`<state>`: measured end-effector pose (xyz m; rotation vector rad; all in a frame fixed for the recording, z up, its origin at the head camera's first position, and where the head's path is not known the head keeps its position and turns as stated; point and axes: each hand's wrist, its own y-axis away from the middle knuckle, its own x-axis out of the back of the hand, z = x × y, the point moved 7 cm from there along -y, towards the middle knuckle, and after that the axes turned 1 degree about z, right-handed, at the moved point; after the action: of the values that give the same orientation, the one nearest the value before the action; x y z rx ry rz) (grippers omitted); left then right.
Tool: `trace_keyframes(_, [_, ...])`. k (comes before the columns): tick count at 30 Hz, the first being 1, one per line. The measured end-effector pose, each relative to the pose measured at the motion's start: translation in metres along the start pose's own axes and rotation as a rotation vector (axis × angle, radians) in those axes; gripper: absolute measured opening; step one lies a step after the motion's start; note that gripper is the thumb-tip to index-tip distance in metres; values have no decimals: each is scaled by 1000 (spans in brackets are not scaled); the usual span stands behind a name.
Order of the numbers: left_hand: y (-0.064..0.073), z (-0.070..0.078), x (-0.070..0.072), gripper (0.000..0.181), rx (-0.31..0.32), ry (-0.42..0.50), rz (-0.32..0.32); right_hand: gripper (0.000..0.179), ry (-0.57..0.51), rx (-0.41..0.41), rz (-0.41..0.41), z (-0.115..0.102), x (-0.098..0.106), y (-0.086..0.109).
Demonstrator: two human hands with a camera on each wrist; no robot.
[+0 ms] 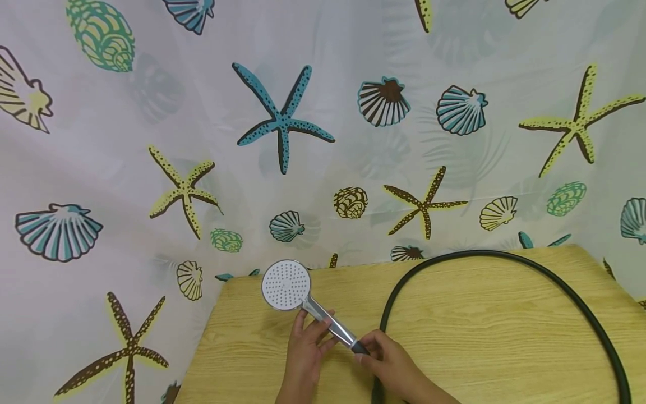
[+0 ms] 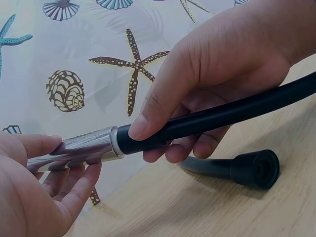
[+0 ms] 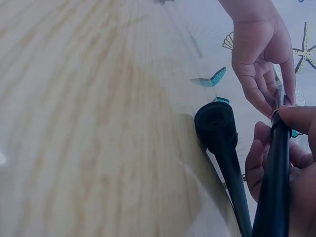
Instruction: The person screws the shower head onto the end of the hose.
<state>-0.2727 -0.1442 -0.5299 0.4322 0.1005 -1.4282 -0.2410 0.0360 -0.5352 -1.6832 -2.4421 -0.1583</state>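
A chrome hand shower [image 1: 286,285] with a round, dotted spray face is held above the wooden table, its head pointing up and left. My left hand [image 1: 306,345] grips the shiny handle [image 2: 81,148] between thumb and fingers. At the handle's lower end sits the black connector of a hose [image 2: 232,111], which my right hand [image 1: 391,359] pinches with thumb and fingers. Connector and handle end meet in the left wrist view; how firmly they are joined I cannot tell. The hose's other end, a flared black fitting [image 2: 259,169], lies on the table.
The black hose curves in a wide loop over the right side of the wooden table [image 1: 479,314]. Behind and to the left hangs a white curtain [image 1: 323,168] printed with shells and starfish, meeting the table's back edge.
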Motion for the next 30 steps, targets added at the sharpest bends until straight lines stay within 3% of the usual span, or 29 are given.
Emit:
trace_keyframes(23, [0,4,-1,70,-5,12,5,30,-12,6,-60,-1,-5,0])
trace_keyframes(30, [-1,3,0,71,-13,19,-3,28,4,34,-41,-5,-4,1])
